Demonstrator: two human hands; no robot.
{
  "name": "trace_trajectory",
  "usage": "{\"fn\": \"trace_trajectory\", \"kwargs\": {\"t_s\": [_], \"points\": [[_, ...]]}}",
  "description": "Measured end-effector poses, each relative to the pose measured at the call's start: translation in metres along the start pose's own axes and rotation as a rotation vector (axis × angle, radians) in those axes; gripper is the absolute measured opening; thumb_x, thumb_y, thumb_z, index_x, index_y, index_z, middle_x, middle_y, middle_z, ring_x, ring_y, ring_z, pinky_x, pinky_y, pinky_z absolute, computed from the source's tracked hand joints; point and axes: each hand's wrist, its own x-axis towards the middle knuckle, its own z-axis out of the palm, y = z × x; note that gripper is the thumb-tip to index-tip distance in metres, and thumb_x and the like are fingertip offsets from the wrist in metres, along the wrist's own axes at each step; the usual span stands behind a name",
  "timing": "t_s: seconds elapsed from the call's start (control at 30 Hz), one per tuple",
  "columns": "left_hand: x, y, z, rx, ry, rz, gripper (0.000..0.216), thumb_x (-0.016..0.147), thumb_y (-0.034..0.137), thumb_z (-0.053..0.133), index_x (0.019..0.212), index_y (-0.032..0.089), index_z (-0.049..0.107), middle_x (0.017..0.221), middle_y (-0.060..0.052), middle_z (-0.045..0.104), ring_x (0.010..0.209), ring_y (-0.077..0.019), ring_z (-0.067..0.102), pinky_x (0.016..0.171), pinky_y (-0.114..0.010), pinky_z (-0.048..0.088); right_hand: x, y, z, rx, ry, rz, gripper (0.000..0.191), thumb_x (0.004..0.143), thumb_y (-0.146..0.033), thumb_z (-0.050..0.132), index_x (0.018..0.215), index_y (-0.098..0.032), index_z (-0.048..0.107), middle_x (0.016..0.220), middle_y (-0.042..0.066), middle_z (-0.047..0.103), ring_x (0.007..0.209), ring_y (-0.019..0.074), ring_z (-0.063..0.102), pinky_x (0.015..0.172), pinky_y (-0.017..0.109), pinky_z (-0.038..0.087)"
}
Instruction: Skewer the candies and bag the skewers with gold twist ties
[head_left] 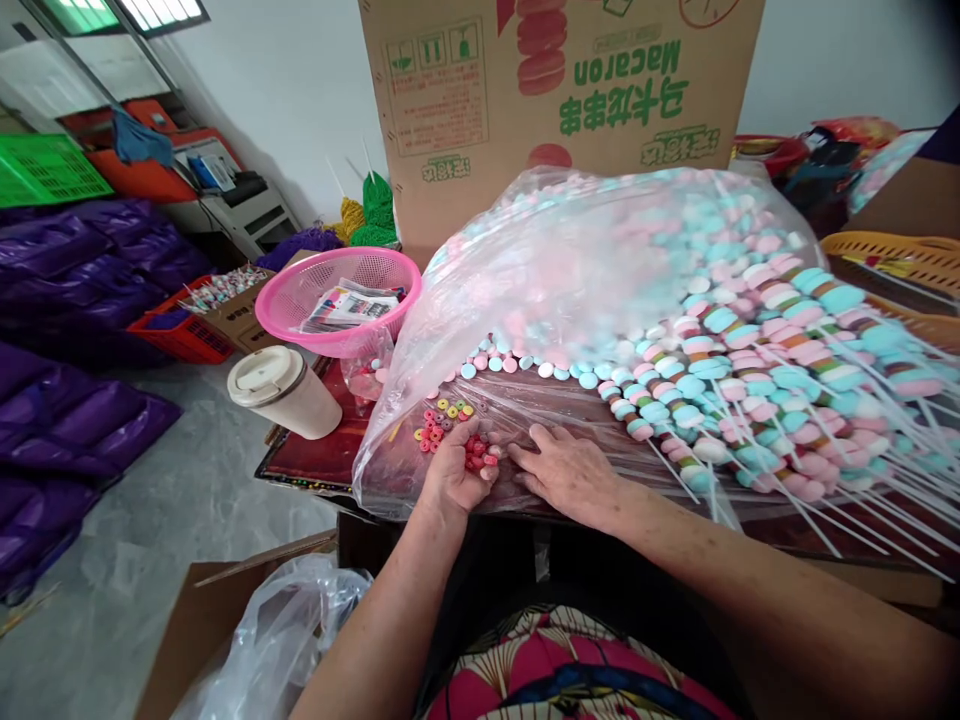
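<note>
My left hand (455, 472) is cupped at the table's front edge, with small red ring-shaped candies (478, 452) in its curled fingers. Just beyond it, loose red, yellow and purplish ring candies (442, 425) lie on a clear plastic sheet (405, 470). To the right, my right hand (574, 478) is palm down, fingers apart, its fingertips near the plastic and the candies. A big heap of pink and blue round sweets (555, 300) sits under the clear plastic behind both hands. At the right lie several finished-looking skewers (787, 400) of pink, blue and brown pieces on white sticks.
A white lidded cup (289, 395) stands at the table's left edge, below a pink basket (337, 255) holding printed packets. A tall cardboard box (465, 120) rises behind the heap. An orange basket (900, 255) is far right. Below left, an open carton (195, 610) holds clear plastic.
</note>
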Motion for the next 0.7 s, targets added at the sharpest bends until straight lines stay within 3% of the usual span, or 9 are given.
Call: {"fn": "trace_trajectory", "kwargs": {"t_s": [0.13, 0.33, 0.5, 0.6, 0.7], "points": [[-0.004, -0.002, -0.005, 0.054, -0.002, 0.017, 0.020, 0.088, 0.018, 0.044, 0.071, 0.012, 0.054, 0.057, -0.002, 0.055, 0.036, -0.0073, 0.047, 0.024, -0.012, 0.024, -0.002, 0.008, 0.013, 0.029, 0.050, 0.117, 0.023, 0.092, -0.029, 0.039, 0.097, -0.021, 0.060, 0.102, 0.008, 0.054, 0.083, 0.0184, 0.058, 0.063, 0.027, 0.041], [-0.006, 0.003, -0.003, 0.097, 0.006, -0.005, 0.021, 0.087, 0.017, 0.044, 0.068, 0.012, 0.052, 0.056, -0.002, 0.055, 0.036, -0.0060, 0.046, 0.025, -0.010, 0.022, -0.025, 0.043, 0.014, 0.168, 0.095, 0.211, 0.019, 0.082, -0.012, 0.043, 0.090, -0.016, 0.059, 0.095, 0.008, 0.057, 0.075, 0.0164, 0.055, 0.061, 0.026, 0.036], [-0.004, -0.008, 0.026, 0.169, 0.011, -0.084, 0.030, 0.089, 0.031, 0.043, 0.069, 0.011, 0.054, 0.056, -0.006, 0.058, 0.037, -0.0102, 0.050, 0.027, -0.014, 0.027, -0.007, 0.044, -0.021, 0.345, 0.114, 0.197, 0.010, 0.078, -0.015, 0.048, 0.076, -0.017, 0.057, 0.071, 0.000, 0.057, 0.064, 0.0117, 0.051, 0.058, 0.021, 0.035], [0.001, -0.020, 0.046, 0.193, -0.039, -0.145, 0.038, 0.090, 0.042, 0.040, 0.070, 0.014, 0.055, 0.050, -0.003, 0.055, 0.036, -0.0139, 0.052, 0.027, -0.018, 0.030, 0.012, 0.025, -0.050, 0.354, 0.164, 0.137, 0.011, 0.081, -0.020, 0.048, 0.083, -0.018, 0.059, 0.079, 0.000, 0.059, 0.067, 0.0117, 0.051, 0.059, 0.021, 0.035], [0.007, -0.025, 0.053, 0.129, -0.108, -0.169, 0.039, 0.089, 0.043, 0.041, 0.063, 0.015, 0.051, 0.044, 0.000, 0.050, 0.033, -0.0120, 0.048, 0.027, -0.018, 0.031, 0.014, 0.011, -0.067, 0.312, 0.208, 0.092, 0.014, 0.085, -0.022, 0.047, 0.088, -0.017, 0.060, 0.089, 0.005, 0.058, 0.076, 0.0147, 0.051, 0.066, 0.025, 0.035]]}}
